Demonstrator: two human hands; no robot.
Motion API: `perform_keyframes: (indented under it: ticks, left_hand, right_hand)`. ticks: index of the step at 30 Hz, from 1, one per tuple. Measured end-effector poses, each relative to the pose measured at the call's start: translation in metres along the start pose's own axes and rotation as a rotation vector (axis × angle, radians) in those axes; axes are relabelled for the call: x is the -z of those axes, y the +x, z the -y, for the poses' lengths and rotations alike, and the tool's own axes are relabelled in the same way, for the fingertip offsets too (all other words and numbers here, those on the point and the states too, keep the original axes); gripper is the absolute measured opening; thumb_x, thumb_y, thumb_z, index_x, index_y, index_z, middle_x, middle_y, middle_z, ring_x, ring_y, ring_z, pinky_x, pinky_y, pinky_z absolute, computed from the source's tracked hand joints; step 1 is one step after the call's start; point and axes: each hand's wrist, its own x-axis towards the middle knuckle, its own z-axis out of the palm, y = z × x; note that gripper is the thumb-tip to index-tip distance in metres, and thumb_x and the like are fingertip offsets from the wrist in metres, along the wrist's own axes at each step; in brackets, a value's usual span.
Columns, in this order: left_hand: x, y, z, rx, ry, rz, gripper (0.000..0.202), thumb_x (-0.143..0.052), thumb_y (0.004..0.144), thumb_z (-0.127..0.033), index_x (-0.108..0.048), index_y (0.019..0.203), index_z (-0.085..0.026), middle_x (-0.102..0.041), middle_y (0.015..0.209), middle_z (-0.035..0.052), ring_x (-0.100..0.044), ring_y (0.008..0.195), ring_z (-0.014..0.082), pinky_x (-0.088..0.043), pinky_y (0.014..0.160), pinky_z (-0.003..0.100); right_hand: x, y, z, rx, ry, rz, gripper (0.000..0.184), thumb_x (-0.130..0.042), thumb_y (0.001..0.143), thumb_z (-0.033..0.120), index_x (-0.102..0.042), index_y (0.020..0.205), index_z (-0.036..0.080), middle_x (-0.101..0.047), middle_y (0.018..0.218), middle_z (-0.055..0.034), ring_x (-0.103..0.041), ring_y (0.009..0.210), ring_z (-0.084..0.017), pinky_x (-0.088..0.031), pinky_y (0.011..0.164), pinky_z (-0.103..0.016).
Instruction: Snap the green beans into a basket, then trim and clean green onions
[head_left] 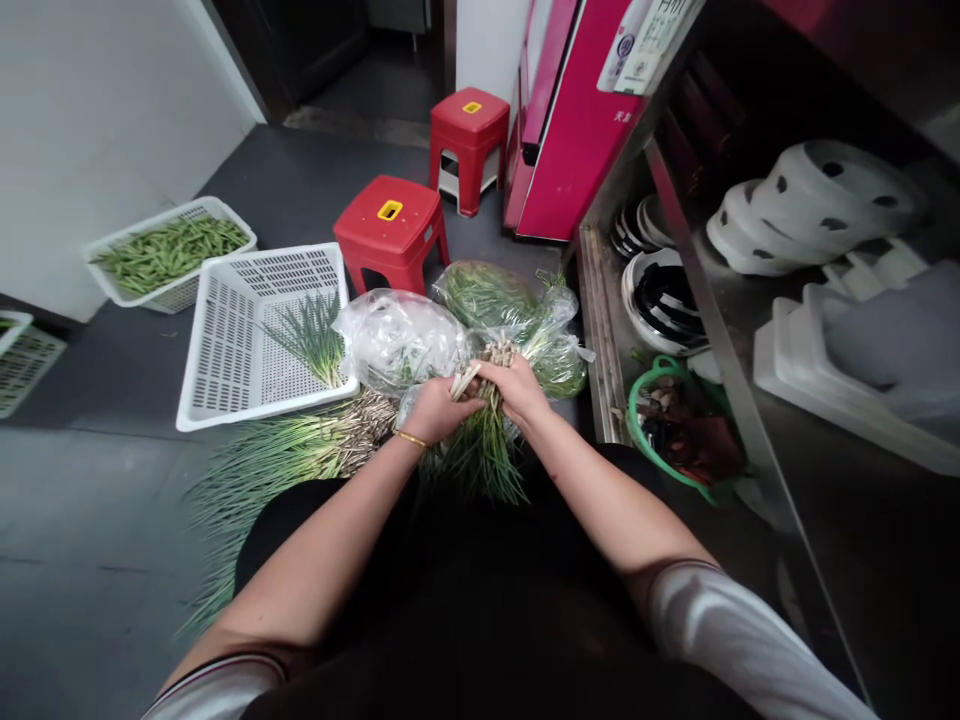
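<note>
My right hand (517, 388) is closed round a bunch of scallions (487, 450), with the brownish root ends up and the green tops hanging down. My left hand (442, 408), with a bracelet at the wrist, meets it and pinches the pale ends of a few scallions. Some of its fingertips are hidden. To the left, a large pile of scallions (277, 455) lies on the floor, roots toward my left wrist. Beyond it, a white slotted basket (225, 385) contains a small bundle of scallions (311, 340). Just past my hands lies a clear plastic bag (401, 335).
Bagged greens (487, 295) lie ahead. Two red stools (390, 235) stand beyond, near a pink cabinet (577, 150). Far left is a basket of green pods (172, 250). On the right, a metal shelf (720, 320) runs alongside, with a green basket (637, 400) low beneath it.
</note>
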Motion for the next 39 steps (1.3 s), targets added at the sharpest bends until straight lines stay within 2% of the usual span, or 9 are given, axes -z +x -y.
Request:
perform_keyframes:
  ticks: [3,8,12,15,22,27,35,37,39]
  left_hand:
    - [0.015,0.0,0.001,0.049,-0.037,0.123,0.019,-0.077,0.053,-0.024,-0.06,0.057,-0.016,-0.056,0.054,-0.0031,-0.048,0.053,0.0105,-0.039,0.054,0.023]
    - [0.047,-0.004,-0.006,0.259,-0.273,0.308,0.028,-0.08,0.052,-0.029,-0.058,0.062,-0.015,-0.043,0.041,-0.0067,-0.032,0.034,0.0051,-0.021,0.035,0.02]
    - [0.057,0.0,-0.008,0.251,-0.466,0.078,0.037,-0.084,0.047,-0.031,-0.055,0.063,-0.014,-0.047,0.043,-0.005,-0.034,0.032,0.004,-0.016,0.032,0.018]
    - [0.043,0.007,-0.008,0.21,-0.528,-0.071,0.039,-0.083,0.047,-0.035,-0.056,0.064,-0.013,-0.051,0.046,-0.0032,-0.038,0.034,0.005,-0.019,0.031,0.019]
    - [0.008,0.015,-0.01,0.121,-0.283,-0.084,0.031,-0.075,0.059,-0.039,-0.057,0.061,-0.014,-0.046,0.04,-0.0047,-0.036,0.034,0.0057,-0.024,0.035,0.021]
    - [0.032,0.019,-0.014,0.061,-0.255,-0.047,0.03,-0.075,0.059,-0.034,-0.052,0.056,-0.015,-0.043,0.04,-0.0058,-0.034,0.036,0.0049,-0.024,0.037,0.02]
    - [0.084,0.028,0.0,0.098,-0.202,-0.456,0.027,-0.076,0.054,-0.03,-0.054,0.058,-0.015,-0.046,0.042,-0.0054,-0.035,0.035,0.0059,-0.024,0.036,0.021]
    - [0.084,0.028,0.001,0.164,-0.105,-0.406,0.027,-0.076,0.052,-0.03,-0.055,0.056,-0.015,-0.048,0.043,-0.0044,-0.037,0.037,0.0068,-0.025,0.037,0.021]
    - [0.075,0.027,-0.001,0.235,0.002,-0.233,0.027,-0.079,0.05,-0.031,-0.059,0.056,-0.014,-0.053,0.046,-0.0017,-0.043,0.041,0.0087,-0.028,0.04,0.022]
  right_hand:
    - [0.004,0.0,0.002,0.081,-0.159,0.07,0.033,-0.077,0.054,0.033,-0.053,0.072,0.017,-0.055,0.064,0.0048,-0.05,0.058,-0.01,-0.044,0.058,-0.024]
    - [0.035,-0.002,0.021,-0.067,-0.259,0.494,0.037,-0.079,0.054,0.034,-0.058,0.079,0.017,-0.058,0.065,0.0032,-0.053,0.056,-0.012,-0.045,0.057,-0.027]
    - [0.055,0.0,0.029,-0.042,-0.245,0.325,0.034,-0.081,0.053,0.031,-0.059,0.076,0.017,-0.057,0.061,0.0032,-0.052,0.051,-0.011,-0.045,0.054,-0.027]
    - [0.051,0.0,0.021,-0.033,-0.255,0.22,0.033,-0.08,0.053,0.033,-0.061,0.076,0.017,-0.059,0.063,0.0016,-0.053,0.053,-0.012,-0.046,0.055,-0.029]
    - [0.026,0.0,-0.008,-0.013,-0.335,0.249,0.034,-0.08,0.052,0.038,-0.057,0.068,0.019,-0.052,0.053,0.0048,-0.047,0.049,-0.011,-0.04,0.049,-0.025]
    - [0.055,-0.004,0.013,-0.096,-0.341,0.446,0.028,-0.078,0.056,0.035,-0.058,0.065,0.017,-0.057,0.056,0.0032,-0.05,0.05,-0.011,-0.041,0.05,-0.025]
    - [0.12,-0.01,0.027,-0.225,-0.459,0.598,0.026,-0.078,0.058,0.031,-0.059,0.068,0.016,-0.057,0.055,0.0043,-0.051,0.048,-0.01,-0.041,0.05,-0.024]
    - [0.128,-0.009,0.024,-0.222,-0.431,0.55,0.027,-0.079,0.058,0.032,-0.059,0.067,0.016,-0.058,0.056,0.0034,-0.051,0.048,-0.011,-0.042,0.05,-0.025]
    - [0.125,-0.008,0.02,-0.202,-0.412,0.48,0.027,-0.079,0.057,0.032,-0.059,0.066,0.017,-0.057,0.056,0.0031,-0.052,0.05,-0.011,-0.042,0.05,-0.025]
